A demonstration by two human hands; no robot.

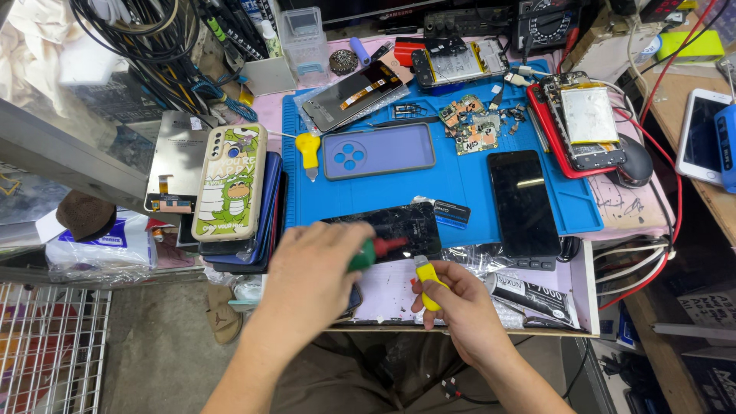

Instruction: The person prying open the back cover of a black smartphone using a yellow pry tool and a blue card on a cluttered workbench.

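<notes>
- Repair bench, seen from above: the left hand point(310, 268) is closed round a green-and-red tool point(373, 250), its red end pointing toward a cracked black phone screen point(399, 230) lying at the near edge of the blue work mat point(460, 192).
- The right hand point(460, 307) pinches a small yellow-handled tool point(427, 282) btwn thumb & fingers, tip aimed up toward the same screen; grip looks tight, fingers curled.
- Both tools meet over the screen's near edge, prob. so each hand can work the one panel from opposite sides. Whether either tip touches the glass: can't tell.
- Screen sits half on the mat, half over a pale sheet point(391, 295) at the bench front, close to the body, i.e. within easy reach.
- Left of the hands: a stack of phones topped by a cartoon crocodile case point(230, 184), just beside the mat's edge, tight to the left wrist.
- Further back on the mat: a purple phone case point(379, 151), another yellow-handled tool point(308, 152), loose circuit boards point(469, 126), a dark phone point(523, 201) to the right, an opened phone in a red frame point(579, 123).
- Open room: a bare strip of mat btwn the purple case & the cracked screen; bench front edge runs right under the hands, little margin there. Cables point(652, 230) hang off the right side.
</notes>
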